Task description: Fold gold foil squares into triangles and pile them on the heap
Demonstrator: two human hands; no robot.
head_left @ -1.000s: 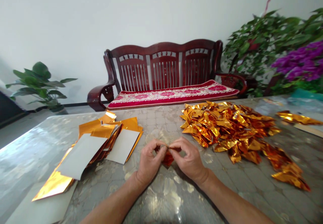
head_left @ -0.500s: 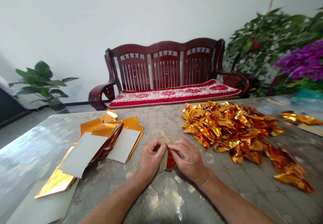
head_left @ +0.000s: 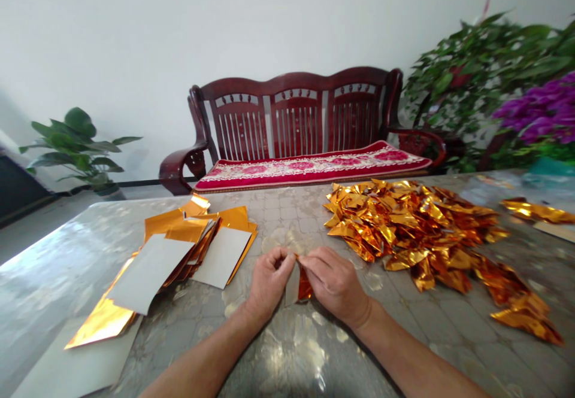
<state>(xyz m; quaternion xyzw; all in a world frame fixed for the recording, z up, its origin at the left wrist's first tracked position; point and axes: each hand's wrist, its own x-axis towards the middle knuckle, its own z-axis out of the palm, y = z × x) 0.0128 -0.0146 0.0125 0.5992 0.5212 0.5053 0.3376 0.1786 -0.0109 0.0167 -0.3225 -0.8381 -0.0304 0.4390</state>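
Observation:
Both hands meet at the middle of the table over one small piece of gold foil paper (head_left: 304,285), its pale back showing on the left side and shiny orange on the right. My left hand (head_left: 271,279) pinches its top left edge between thumb and fingers. With thumb and forefinger closed, my right hand (head_left: 336,283) grips the top right edge. The fingers hide much of the upper part of the paper. To the left lies a loose stack of flat gold foil sheets (head_left: 184,230), some with the pale side up. Folded gold foil pieces (head_left: 404,218) form a heap on the right.
The patterned table (head_left: 287,206) has a glossy cover. Behind it stands a dark wooden bench (head_left: 294,119) with a red floral cushion (head_left: 309,166). A potted plant (head_left: 81,146) is at left; purple flowers (head_left: 541,108) and clear plastic (head_left: 489,188) are at right.
The hands stay almost in place, still pinching the paper. My right hand's fingers have shifted slightly at its top edge, and the whole view has moved a little.

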